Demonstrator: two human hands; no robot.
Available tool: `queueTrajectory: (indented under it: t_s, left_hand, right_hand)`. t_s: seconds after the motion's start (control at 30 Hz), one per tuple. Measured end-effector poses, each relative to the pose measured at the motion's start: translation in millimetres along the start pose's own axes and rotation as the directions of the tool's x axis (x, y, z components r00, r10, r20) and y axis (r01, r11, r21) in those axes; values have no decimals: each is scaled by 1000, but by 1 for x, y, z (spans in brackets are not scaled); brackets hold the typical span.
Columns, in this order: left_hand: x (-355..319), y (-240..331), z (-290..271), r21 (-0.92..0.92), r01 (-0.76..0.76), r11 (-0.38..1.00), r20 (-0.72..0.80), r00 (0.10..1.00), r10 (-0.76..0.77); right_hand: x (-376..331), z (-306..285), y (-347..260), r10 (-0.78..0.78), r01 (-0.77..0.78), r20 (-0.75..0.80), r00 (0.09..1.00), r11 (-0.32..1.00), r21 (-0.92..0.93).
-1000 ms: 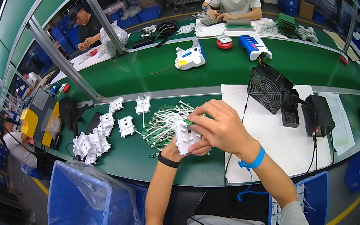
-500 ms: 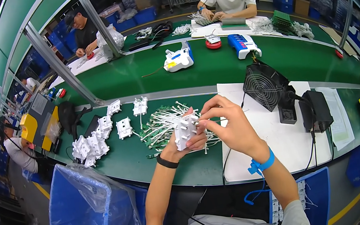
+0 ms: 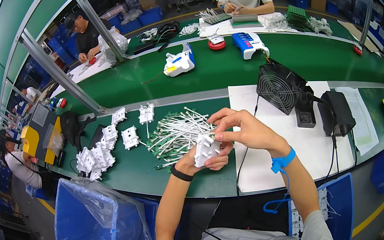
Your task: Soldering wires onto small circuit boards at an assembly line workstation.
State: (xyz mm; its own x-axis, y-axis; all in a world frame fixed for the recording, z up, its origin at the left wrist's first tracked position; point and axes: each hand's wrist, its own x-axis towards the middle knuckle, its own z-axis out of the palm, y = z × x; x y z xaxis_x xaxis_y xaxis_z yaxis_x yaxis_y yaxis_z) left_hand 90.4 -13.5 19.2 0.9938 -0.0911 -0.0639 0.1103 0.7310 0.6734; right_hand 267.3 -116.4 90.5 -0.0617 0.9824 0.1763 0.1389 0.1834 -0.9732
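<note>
My left hand [image 3: 220, 157] is wrapped round a white moulded plastic part [image 3: 205, 149] with pegs standing out of its face, held above the bench. At the part's upper edge, the thumb and forefinger of my right hand [image 3: 252, 132] are pinched together; what sits between their tips is too small to make out. Just beyond my hands lies a heap of white wires with small green boards [image 3: 174, 131]. More white plastic parts [image 3: 95, 159] are piled at the left, with a separate plastic part [image 3: 130, 137] nearer the wires.
A black fan [image 3: 278, 89] and a black box [image 3: 336, 112] with cables stand at the right on white sheeting [image 3: 268, 170]. A plastic-lined blue bin [image 3: 87, 228] is at lower left. Across the green belt [image 3: 123, 83], carrying white-and-blue devices [image 3: 179, 63], two people work.
The white part has tipped so that its pegged face points more upward, and it sits slightly lower. My right hand has come down to its upper edge. The whole view has shifted slightly.
</note>
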Motion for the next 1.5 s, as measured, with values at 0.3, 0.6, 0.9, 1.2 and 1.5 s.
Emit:
queueTrajectory:
  t_s: [0.3,0.6,0.9,1.2,1.5]
  left_hand:
    - [12,-13,-6,-129,142,981,43,990,-138]
    - [18,-29,-15,-18,267,964,170,951,-260]
    - [14,-12,-7,480,-70,874,-477,815,328]
    - [50,-17,26,828,-29,560,-401,669,626]
    - [115,-25,10,939,-119,324,-273,318,908]
  right_hand:
    - [-3,0,22,-30,22,-93,995,996,-81]
    - [-8,-27,35,191,-225,271,944,969,99]
    - [-23,-42,63,95,-83,-124,988,992,95]
    - [-44,-45,81,256,-206,-269,928,957,203]
    - [-81,-16,48,-398,-48,-525,752,762,-646]
